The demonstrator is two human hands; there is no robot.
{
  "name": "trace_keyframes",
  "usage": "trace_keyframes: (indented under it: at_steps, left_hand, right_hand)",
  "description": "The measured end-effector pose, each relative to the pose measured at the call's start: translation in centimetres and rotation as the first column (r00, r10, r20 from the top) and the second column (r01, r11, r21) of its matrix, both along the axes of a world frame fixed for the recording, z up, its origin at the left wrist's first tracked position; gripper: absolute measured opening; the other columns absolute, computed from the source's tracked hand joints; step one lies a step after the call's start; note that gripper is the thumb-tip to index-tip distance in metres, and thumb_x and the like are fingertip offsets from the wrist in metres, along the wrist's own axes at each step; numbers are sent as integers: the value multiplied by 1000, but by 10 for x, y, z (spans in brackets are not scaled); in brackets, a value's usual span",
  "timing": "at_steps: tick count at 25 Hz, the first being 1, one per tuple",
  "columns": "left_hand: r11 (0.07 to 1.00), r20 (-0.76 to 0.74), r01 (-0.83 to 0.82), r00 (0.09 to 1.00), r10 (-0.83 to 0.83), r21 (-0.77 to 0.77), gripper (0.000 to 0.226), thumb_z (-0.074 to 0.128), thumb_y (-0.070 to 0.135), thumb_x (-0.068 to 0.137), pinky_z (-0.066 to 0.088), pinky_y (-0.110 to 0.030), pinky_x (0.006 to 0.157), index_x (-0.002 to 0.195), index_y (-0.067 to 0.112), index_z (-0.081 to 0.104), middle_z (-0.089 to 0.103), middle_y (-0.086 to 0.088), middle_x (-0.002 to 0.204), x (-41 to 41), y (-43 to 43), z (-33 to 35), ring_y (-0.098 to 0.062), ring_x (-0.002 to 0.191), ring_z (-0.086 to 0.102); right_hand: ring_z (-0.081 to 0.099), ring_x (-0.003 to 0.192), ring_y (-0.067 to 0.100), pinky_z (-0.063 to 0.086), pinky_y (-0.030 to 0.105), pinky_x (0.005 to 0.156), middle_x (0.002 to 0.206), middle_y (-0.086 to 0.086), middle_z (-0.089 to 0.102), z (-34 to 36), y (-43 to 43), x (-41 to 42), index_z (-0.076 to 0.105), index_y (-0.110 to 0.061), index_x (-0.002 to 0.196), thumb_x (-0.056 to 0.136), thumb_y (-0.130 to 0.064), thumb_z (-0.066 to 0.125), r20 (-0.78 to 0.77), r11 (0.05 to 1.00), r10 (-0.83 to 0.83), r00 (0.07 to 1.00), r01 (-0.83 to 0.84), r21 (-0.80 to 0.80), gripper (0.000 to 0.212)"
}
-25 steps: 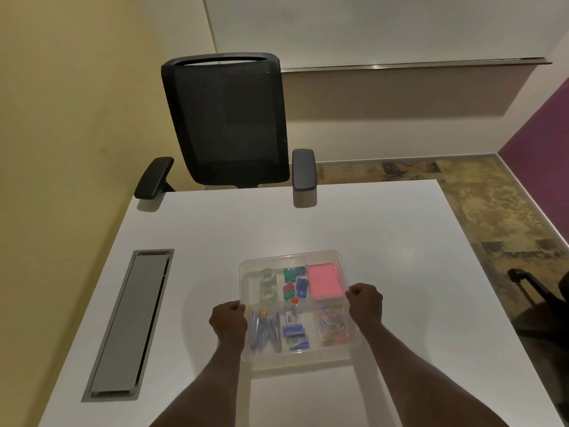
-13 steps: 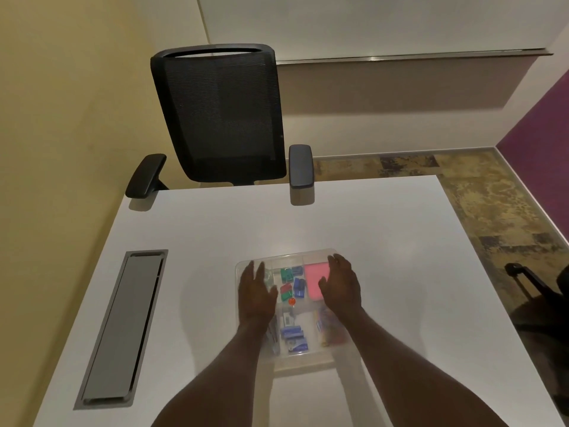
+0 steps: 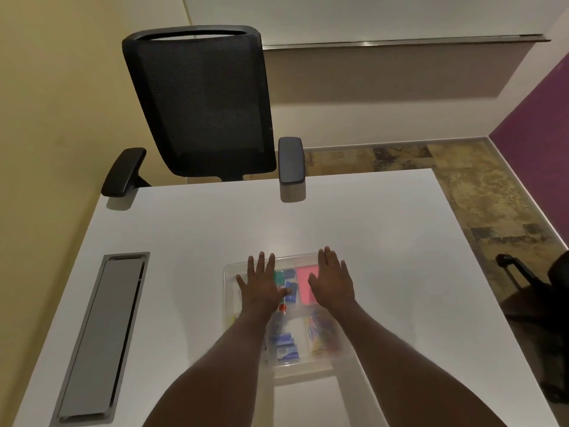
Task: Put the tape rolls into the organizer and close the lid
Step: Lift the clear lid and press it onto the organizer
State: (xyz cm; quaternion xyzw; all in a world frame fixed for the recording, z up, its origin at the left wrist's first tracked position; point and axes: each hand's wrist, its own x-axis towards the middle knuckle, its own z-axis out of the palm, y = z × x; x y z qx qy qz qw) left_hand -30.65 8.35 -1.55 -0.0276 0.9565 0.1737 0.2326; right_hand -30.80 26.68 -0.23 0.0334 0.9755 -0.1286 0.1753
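A clear plastic organizer (image 3: 308, 363) sits on the white table near its front edge, with its transparent lid on top. Through the lid I see a pink pad, blue and green clips and coloured paper clips in separate compartments. My left hand (image 3: 261, 288) lies flat, fingers spread, on the far left part of the lid. My right hand (image 3: 334, 280) lies flat on the far right part, over the pink pad. The tape rolls are hidden under my left hand.
The white table (image 3: 369, 241) spreads around the organizer. A grey cable hatch (image 3: 101, 337) is set into it at the left. A black mesh office chair (image 3: 203, 103) stands behind the far edge. Another dark chair (image 3: 551, 303) shows at the right.
My hands left the organizer's sides, came onto the lid and slid toward its far edge, fingers flat. The view shifted slightly.
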Motion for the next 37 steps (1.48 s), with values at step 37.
trace_keyframes:
  at_steps: [37]
  left_hand:
    - [992,-121,62,990,-75,-111,62,17,43,111,-3,-59,129,165,27,-9,-16,0,174,121,-8,-8,-24,162,-14]
  right_hand:
    - [-6,159,25,1,47,131,172,8,-4,-18,18,108,0,-12,163,109,-43,18,-50,996,85,995,-85,1,64]
